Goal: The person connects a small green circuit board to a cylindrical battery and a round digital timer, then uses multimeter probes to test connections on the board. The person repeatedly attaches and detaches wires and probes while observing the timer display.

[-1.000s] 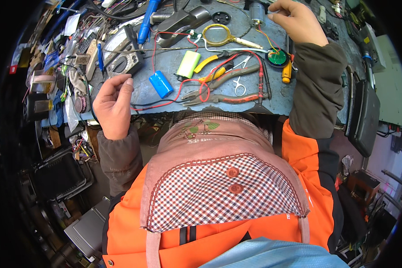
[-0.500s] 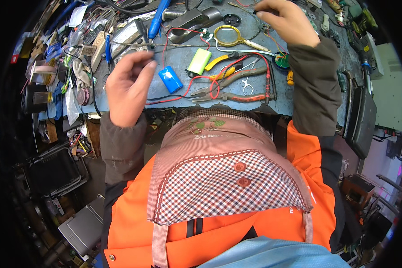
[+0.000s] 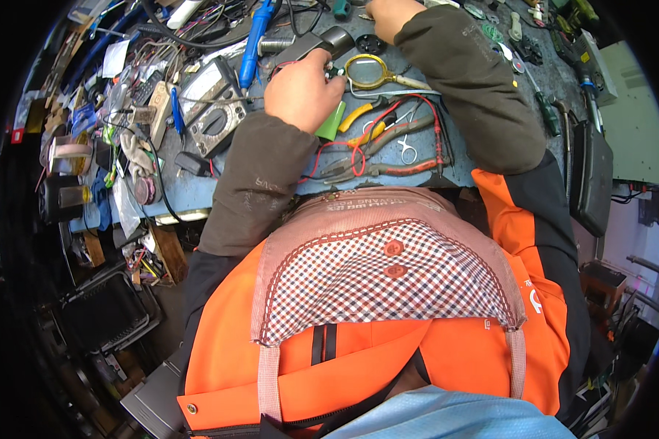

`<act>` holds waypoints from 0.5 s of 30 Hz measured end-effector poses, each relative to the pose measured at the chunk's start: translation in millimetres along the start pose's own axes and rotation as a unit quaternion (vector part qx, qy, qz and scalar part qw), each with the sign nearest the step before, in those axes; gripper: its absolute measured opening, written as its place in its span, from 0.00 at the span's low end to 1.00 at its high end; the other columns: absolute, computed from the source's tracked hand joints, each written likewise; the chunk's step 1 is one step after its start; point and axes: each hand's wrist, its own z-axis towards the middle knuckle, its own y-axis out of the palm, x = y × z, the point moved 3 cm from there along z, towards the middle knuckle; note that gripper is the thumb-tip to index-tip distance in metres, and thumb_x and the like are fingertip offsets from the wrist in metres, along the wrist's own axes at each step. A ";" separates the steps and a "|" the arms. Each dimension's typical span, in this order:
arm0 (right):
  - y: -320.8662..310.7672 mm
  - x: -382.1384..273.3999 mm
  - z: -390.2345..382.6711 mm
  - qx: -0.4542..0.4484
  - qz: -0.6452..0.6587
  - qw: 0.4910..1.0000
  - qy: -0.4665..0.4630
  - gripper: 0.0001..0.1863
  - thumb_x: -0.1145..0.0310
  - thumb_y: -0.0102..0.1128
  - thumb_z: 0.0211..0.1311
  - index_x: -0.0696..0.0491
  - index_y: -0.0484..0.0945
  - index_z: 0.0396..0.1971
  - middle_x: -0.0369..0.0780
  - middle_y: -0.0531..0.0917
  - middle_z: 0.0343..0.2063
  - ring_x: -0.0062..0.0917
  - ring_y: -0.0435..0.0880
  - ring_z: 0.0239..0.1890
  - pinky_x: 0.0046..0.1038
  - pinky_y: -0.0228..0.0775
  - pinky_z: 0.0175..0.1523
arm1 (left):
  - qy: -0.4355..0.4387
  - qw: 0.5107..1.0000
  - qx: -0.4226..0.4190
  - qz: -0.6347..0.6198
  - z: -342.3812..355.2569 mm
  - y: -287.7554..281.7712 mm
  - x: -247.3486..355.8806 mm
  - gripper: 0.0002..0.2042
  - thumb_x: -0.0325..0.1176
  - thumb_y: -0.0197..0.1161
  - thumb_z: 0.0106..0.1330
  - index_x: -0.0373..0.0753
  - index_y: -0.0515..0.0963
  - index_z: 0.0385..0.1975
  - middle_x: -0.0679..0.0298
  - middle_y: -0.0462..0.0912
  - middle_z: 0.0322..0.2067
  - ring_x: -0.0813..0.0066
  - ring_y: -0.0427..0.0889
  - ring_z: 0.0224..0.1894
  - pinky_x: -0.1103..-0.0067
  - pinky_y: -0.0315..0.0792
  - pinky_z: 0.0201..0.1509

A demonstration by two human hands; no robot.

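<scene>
My left hand [image 3: 304,91] has reached over the bench, fingers curled beside a small wired board [image 3: 334,72]; what it grips is unclear. The light-green battery pack [image 3: 332,123] shows below it, partly covered; my forearm hides the blue pack. My right hand [image 3: 392,17] is at the top edge, fingers bent around something I cannot make out. Between them lie a brass-rimmed magnifier [image 3: 365,72], a black disc [image 3: 370,44] and a dark metal part [image 3: 309,45]. Nearer me are yellow-handled pliers [image 3: 358,115], red-handled pliers [image 3: 392,167] and red wires [image 3: 357,155].
An analog multimeter [image 3: 217,121], a long blue tool [image 3: 252,51] and dense clutter of cables fill the bench's left. A black case [image 3: 590,175] and grey box [image 3: 595,69] stand at the right. The bench's front edge [image 3: 190,214] crosses above my apron.
My left hand has moved right and up to the wired board, covering the blue pack. My right hand has moved left and up toward the top edge.
</scene>
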 end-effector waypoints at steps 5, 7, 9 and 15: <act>9.3 13.5 -8.7 0.012 -0.022 1.000 -0.008 0.10 0.69 0.65 0.52 0.58 0.88 0.32 0.53 0.88 0.33 0.47 0.89 0.39 0.45 0.80 0.47 | 0.003 0.982 0.000 -0.191 1.9 7.2 -0.3 0.15 0.32 0.68 0.61 0.37 0.83 0.47 0.54 0.88 0.32 0.58 0.89 0.36 0.68 0.81 0.43; 23.9 7.7 -5.1 0.034 -0.017 0.999 -0.027 0.10 0.69 0.65 0.52 0.58 0.88 0.31 0.53 0.88 0.32 0.48 0.88 0.38 0.45 0.80 0.46 | -0.024 0.958 -0.003 -0.285 -4.4 9.6 -9.1 0.14 0.26 0.69 0.63 0.34 0.82 0.48 0.61 0.86 0.36 0.73 0.84 0.37 0.77 0.79 0.42; 30.6 6.4 -2.8 0.037 -0.018 0.998 -0.037 0.10 0.69 0.64 0.53 0.58 0.88 0.30 0.53 0.87 0.31 0.48 0.88 0.37 0.45 0.80 0.46 | -0.026 0.935 0.028 -0.352 -9.1 9.9 -11.6 0.14 0.23 0.69 0.60 0.35 0.83 0.47 0.62 0.86 0.36 0.77 0.85 0.36 0.78 0.80 0.41; 9.3 9.0 -12.9 -0.036 -0.025 0.999 -0.024 0.10 0.71 0.60 0.56 0.59 0.87 0.32 0.54 0.87 0.32 0.47 0.88 0.39 0.45 0.80 0.46 | -0.006 0.887 0.017 -0.462 -5.3 6.6 1.0 0.15 0.20 0.70 0.61 0.35 0.81 0.49 0.62 0.85 0.37 0.79 0.84 0.37 0.81 0.80 0.41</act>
